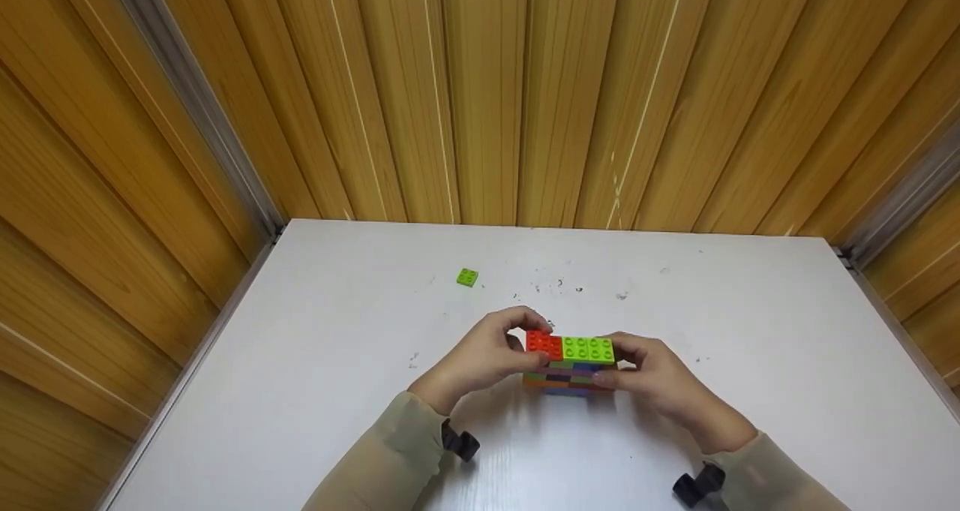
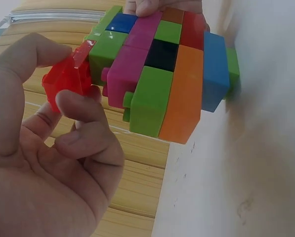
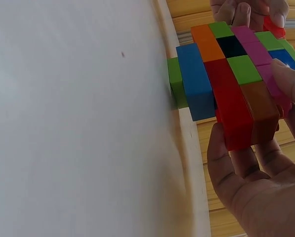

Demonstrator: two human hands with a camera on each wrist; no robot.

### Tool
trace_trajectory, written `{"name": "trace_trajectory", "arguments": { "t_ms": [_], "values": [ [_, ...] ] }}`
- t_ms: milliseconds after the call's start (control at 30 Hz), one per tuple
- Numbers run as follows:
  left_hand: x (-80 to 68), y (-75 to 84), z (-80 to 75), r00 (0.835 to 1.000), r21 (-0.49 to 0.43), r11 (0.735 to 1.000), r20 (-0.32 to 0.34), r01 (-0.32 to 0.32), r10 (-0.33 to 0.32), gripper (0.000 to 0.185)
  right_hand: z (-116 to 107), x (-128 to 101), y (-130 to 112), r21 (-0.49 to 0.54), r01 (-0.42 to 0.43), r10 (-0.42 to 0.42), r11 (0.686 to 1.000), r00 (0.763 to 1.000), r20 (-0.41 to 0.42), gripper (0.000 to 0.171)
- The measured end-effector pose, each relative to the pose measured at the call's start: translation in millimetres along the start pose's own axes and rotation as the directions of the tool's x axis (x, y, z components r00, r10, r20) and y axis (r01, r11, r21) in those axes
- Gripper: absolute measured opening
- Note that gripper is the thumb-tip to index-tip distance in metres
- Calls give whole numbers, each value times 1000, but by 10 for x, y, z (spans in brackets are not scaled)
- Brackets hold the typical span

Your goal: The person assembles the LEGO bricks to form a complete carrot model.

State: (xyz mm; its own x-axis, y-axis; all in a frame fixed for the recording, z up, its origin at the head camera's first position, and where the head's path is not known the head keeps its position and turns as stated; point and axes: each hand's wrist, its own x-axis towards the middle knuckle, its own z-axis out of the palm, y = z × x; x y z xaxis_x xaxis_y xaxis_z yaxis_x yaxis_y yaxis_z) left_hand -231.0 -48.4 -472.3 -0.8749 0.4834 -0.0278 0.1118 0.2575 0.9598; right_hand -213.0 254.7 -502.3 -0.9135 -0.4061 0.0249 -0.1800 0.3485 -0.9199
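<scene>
Near the middle of the white counter (image 1: 315, 391), a block stack (image 1: 570, 368) of plastic bricks is sitting between the person's two hands. Its top layer is showing an orange-red studded brick beside a lime-green studded one, with purple, blue, orange and green layers beneath. From the wrist views, the side of the stack is looking like a patchwork: magenta, green, orange, blue, dark red, brown and one black brick, with a green piece at the base touching the counter.

The left hand (image 1: 480, 361) is pinching a translucent red brick (image 2: 65, 84) between thumb and curled fingers (image 2: 83, 106), holding it against the stack's upper left corner. The right hand (image 1: 660, 380) is gripping the opposite end of the stack, its thumb lying over the magenta and brown bricks and its fingers (image 3: 236, 168) curling underneath the dark red one.

Farther back on the counter, well apart from the hands, a small lime-green brick (image 1: 466, 277) is lying alone. Yellow wooden panelling (image 1: 480, 91) is rising behind and to both sides. Black straps are showing at both wrists below pale sleeves.
</scene>
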Motion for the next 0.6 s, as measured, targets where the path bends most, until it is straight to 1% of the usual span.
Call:
{"name": "trace_trajectory", "arguments": {
  "t_ms": [100, 200, 300, 333, 400, 467, 500, 533, 600],
  "values": [
    [6, -19, -30, 1000, -13, 1000, 23, -10, 10, 39, 0, 1, 1, 10, 1, -1, 1000, 1000, 7, 40],
    [34, -45, -86, 998, -39, 999, 44, -32, 34, 45, -14, -2, 5, 13, -4, 4, 1000, 1000, 8, 40],
    [79, -96, -184, 998, -61, 997, 23, -50, 51, 53, -21, 0, 4, 17, -16, 16, 1000, 1000, 7, 40],
    [99, -116, -224, 999, -63, 997, 2, -46, 47, 55, -21, 1, 3, 20, -21, 21, 1000, 1000, 7, 41],
    [154, -177, -311, 998, -56, 998, -64, -29, 26, 54, -18, 3, 2, 28, -26, 26, 999, 1000, 7, 41],
    [221, -254, -405, 991, -55, 998, -136, 2, -9, 52, -11, 6, 1, 31, -29, 28, 999, 1000, 9, 41],
    [254, -297, -451, 984, -58, 998, -172, 23, -33, 51, -6, 8, 2, 34, -27, 27, 999, 1000, 11, 41],
    [280, -337, -495, 976, -67, 996, -205, 58, -70, 51, -1, 8, 2, 34, -24, 24, 999, 1000, 12, 41],
    [334, -422, -578, 956, -87, 989, -260, 118, -136, 51, 7, 10, 2, 36, -19, 18, 999, 1000, 13, 41]
  ]
}}
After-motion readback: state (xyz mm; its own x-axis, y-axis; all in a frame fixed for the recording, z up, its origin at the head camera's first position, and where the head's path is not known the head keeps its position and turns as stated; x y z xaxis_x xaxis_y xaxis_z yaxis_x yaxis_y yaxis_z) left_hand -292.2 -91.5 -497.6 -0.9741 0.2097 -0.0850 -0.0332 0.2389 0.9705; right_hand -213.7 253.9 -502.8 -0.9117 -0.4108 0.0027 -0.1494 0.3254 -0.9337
